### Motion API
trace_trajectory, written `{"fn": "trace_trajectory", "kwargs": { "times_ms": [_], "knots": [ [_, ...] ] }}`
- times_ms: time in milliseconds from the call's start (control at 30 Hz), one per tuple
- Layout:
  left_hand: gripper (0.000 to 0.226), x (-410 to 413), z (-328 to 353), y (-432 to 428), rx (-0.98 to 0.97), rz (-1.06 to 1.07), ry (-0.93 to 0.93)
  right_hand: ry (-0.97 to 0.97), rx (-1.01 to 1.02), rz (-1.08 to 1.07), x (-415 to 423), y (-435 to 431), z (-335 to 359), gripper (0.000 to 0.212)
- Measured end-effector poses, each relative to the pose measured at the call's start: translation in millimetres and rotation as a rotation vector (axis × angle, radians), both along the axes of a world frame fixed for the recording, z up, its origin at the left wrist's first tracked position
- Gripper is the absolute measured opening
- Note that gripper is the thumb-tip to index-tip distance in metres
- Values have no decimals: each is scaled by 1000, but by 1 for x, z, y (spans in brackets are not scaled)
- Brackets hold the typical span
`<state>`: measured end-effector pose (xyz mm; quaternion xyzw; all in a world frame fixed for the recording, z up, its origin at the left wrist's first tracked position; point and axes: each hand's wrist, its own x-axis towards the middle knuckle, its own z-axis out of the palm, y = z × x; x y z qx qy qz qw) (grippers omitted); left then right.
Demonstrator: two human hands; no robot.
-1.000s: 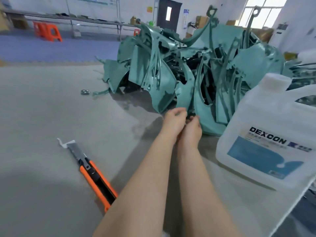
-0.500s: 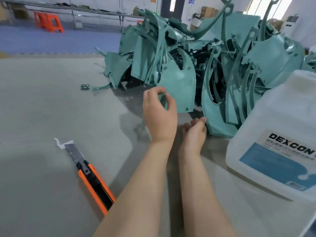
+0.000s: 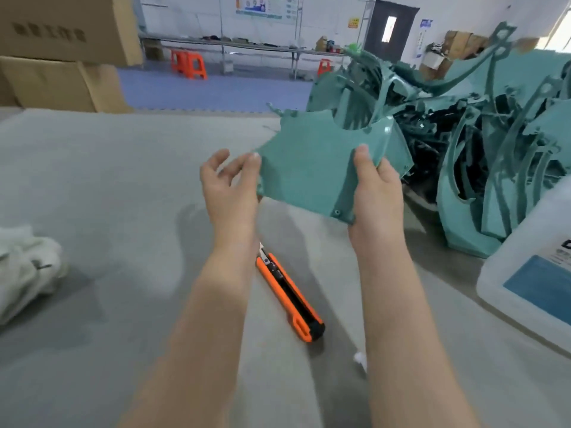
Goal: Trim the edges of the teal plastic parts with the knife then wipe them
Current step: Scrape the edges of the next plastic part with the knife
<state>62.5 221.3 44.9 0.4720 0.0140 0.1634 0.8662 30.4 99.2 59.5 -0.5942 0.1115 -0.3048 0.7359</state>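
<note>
A flat teal plastic part (image 3: 312, 168) with a curved notch on its far edge is held up above the grey table. My right hand (image 3: 377, 193) grips its right side, thumb on top. My left hand (image 3: 230, 183) touches the part's left edge with a fingertip, the other fingers spread and relaxed. An orange and black utility knife (image 3: 290, 299) lies on the table below, between my forearms, its blade end partly hidden by my left wrist. A big heap of teal plastic parts (image 3: 469, 143) sits at the right. A white cloth (image 3: 24, 267) lies at the left edge.
A large white jug with a blue label (image 3: 531, 273) stands at the right front. Cardboard boxes (image 3: 61, 50) are stacked at the back left corner of the grey table (image 3: 123, 180). Orange stools (image 3: 188, 64) and a long bench stand on the blue floor beyond.
Both hands have lifted one teal part out of the heap and brought it up over the table. The view has swung left, bringing the cloth and boxes into sight.
</note>
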Motion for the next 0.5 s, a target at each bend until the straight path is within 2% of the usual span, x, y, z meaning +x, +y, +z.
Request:
{"fn": "trace_trajectory", "kwargs": {
  "times_ms": [67,167,233,300,333,400,467,500],
  "knots": [
    [32,-9,-11,24,-346,-180,100,-62,31,29,-3,34,-2,21],
    [23,-26,-30,50,-423,-423,159,24,-146,184,-7,86,-20,22],
    [22,-32,-39,66,-473,-407,213,103,-266,302,-8,110,-31,26],
    [18,-34,-43,84,-499,-304,258,192,-491,326,-6,112,-43,38],
    [15,-33,-45,94,-502,-252,265,282,-646,292,-4,103,-51,43],
    [10,-31,-49,112,-518,-172,268,592,-947,199,-3,75,-65,48],
    [10,-29,-52,124,-529,-133,282,885,-1137,260,-5,54,-74,53],
    [10,-29,-54,127,-536,-120,296,946,-1197,310,-4,50,-78,52]
  ]
}}
